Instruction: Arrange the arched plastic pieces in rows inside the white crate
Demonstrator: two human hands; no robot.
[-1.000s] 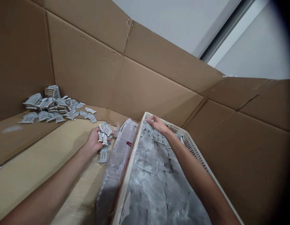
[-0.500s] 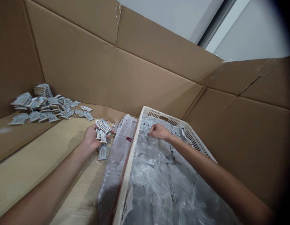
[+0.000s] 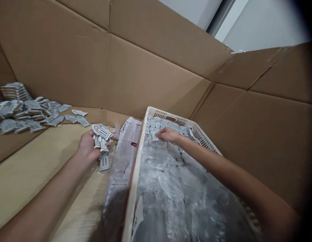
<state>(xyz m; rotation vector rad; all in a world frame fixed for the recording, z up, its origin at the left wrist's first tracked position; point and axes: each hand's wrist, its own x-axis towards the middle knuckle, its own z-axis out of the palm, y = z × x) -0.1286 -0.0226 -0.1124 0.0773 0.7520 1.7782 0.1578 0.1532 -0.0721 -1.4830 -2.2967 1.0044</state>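
Note:
My left hand (image 3: 87, 146) is closed around a bunch of small grey arch-shaped plastic pieces (image 3: 102, 137), held just above the cardboard floor left of a cream plastic crate (image 3: 135, 174). One loose piece (image 3: 105, 162) lies below that hand. My right hand (image 3: 168, 135) reaches into the crate's far end, fingers curled down onto more grey pieces (image 3: 156, 127) that lie on the clear plastic lining (image 3: 176, 195). Whether it grips any of them I cannot make out.
A heap of the same grey pieces (image 3: 22, 112), some stacked, lies at the far left on the cardboard floor (image 3: 32, 168). Tall cardboard walls (image 3: 146, 77) enclose the space. Printed paper (image 3: 123, 158) hangs over the crate's left side.
My right hand has drawn back a little from the crate's far rim onto the pieces. The view has swung right, so the heap sits nearer the left edge. My left hand keeps its bunch.

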